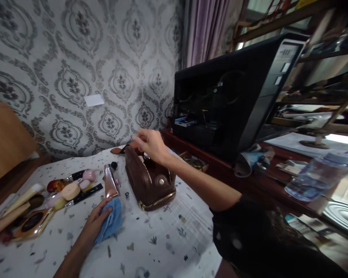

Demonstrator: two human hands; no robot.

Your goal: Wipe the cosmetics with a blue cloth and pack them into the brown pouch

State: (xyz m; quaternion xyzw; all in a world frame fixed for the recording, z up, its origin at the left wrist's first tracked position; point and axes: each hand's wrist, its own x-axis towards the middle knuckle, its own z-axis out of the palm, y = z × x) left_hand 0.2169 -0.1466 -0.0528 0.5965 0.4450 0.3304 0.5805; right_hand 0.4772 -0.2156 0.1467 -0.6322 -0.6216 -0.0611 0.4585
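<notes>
The bag [133, 173] stands upright on a white printed sheet [159, 251], near the middle of the view. It is dark brown, with a smooth, slightly shiny surface. Its top gapes, with zip teeth showing along the edges of the opening, and something pale shows just inside. A round metal stud [161, 182] sits on the near end, and a gold-toned zip [159, 200] runs low across that end. A tan strap [117, 150] lies at the far left corner.

The right hand [150, 143] is over the bag's mouth, wrist bent and fingers curled downward. It is blurred, so whether it grips anything, or touches the bag, cannot be told.

The left hand [97, 218] is closed on a blue cloth [111, 222], bunched between thumb and fingers. Its fingertips are at the lower end of a rose-gold tube [110, 181] lying left of the bag; whether they press on the tube is unclear.

Farther left lie a round beige puff [70, 191], a black stick [88, 194] and a gold compact [34, 222]. To the right, a black computer case [234, 100] and a clear bottle [313, 179] stand on a dark red worktop [263, 193].
</notes>
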